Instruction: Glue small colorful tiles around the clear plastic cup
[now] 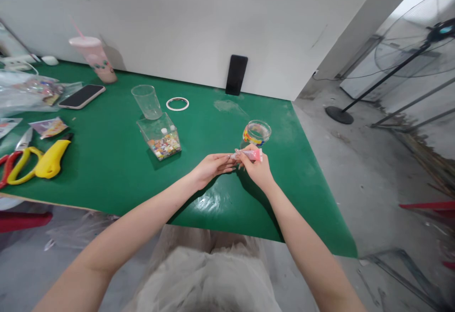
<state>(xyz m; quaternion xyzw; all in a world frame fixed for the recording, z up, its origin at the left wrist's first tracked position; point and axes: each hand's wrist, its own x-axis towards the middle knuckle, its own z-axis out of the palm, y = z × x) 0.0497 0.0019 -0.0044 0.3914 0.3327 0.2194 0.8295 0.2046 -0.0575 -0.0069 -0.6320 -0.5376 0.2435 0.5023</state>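
Note:
In my right hand (255, 167) is a small squeeze tube (253, 154), clear with a pink end, its narrow tip pointing left. My left hand (215, 167) meets that tip with thumb and forefinger pinched together; whatever is between them is too small to make out. Just beyond my right hand stands a clear round glass jar (257, 132) with a band of red, yellow and blue mosaic pieces round it. To the left, an open clear container (159, 139) holds many small coloured tiles and a few white bits.
A clear cup (146, 102) and a white ring (177, 104) stand behind the container. A dark phone (236, 75) leans on the wall. Scissors (24, 160), a yellow cutter (53, 159), another phone (82, 96), plastic bags (24, 91) and a pink drink cup (94, 59) occupy the left.

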